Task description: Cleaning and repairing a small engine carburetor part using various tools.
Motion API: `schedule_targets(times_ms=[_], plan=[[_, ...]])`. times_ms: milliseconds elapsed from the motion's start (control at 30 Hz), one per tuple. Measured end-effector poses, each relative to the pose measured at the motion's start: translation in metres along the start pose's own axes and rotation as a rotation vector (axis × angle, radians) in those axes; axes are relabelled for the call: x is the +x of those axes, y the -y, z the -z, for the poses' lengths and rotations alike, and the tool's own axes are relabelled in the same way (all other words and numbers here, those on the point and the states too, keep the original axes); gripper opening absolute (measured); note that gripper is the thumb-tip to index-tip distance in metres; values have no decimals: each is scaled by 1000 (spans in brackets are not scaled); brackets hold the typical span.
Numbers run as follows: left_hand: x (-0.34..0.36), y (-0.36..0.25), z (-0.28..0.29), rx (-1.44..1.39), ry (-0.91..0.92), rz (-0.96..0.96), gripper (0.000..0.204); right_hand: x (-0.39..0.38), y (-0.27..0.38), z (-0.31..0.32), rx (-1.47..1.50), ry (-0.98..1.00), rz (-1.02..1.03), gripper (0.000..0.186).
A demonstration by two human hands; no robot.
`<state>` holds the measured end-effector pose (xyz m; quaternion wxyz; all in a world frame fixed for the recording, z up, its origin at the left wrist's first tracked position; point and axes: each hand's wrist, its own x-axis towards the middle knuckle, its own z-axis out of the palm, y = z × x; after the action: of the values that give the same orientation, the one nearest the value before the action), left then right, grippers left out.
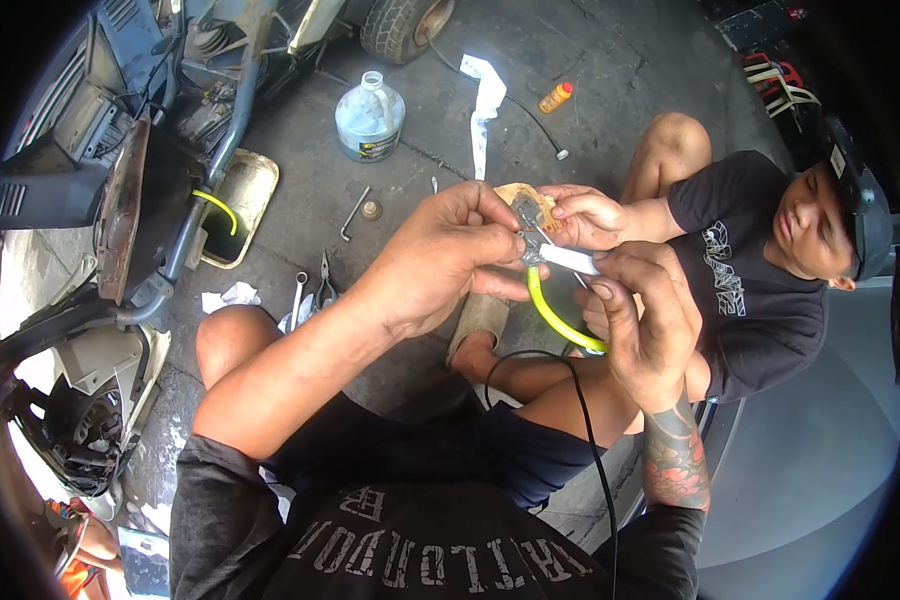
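Note:
Before my chest, my left hand (pixel 448 255) pinches a small grey metal part (pixel 533 248). A bright yellow-green hose (pixel 560 322) curves down from that part toward the right. My right hand (pixel 647 315) is closed on a flat white strip (pixel 568 261), whose far end reaches the grey part. Whether the two touch, I cannot tell. Just beyond, a co-worker's hand (pixel 592 216) holds a tan piece (pixel 515 192), perhaps cardboard, with grey paste-like stuff on it.
A co-worker (pixel 745 270) sits close at the right. A partly stripped motorcycle (pixel 195 200) and an oil-stained pan (pixel 255 205) are at the left. On the floor lie a translucent jug (pixel 370 118), pliers (pixel 325 282), a wrench (pixel 298 298) and an orange bottle (pixel 556 97). A black cable (pixel 592 430) hangs before me.

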<state>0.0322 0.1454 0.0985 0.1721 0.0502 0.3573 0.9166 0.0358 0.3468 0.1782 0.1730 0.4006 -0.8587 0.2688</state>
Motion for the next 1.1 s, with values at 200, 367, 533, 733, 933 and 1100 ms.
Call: schedule_targets(times_ms=[200,367,533,733,933,1100], plan=[[0,-1,-1,17,-11,9,9,-4,-5,3,-24,-6,-23,18],[-1,-1,0,8,-9,4,9,-1,0,1,-21,1,12,20],[0,1,0,-41,-8,27,9,-3,-1,0,-68,-8,55,15],[0,0,0,-42,-24,19,10,-3,-1,2,-124,99,214,35],[0,1,-1,-64,-40,18,13,6,0,2,-180,107,306,30],[-1,1,1,-12,-37,26,9,10,1,7,-208,91,274,36]])
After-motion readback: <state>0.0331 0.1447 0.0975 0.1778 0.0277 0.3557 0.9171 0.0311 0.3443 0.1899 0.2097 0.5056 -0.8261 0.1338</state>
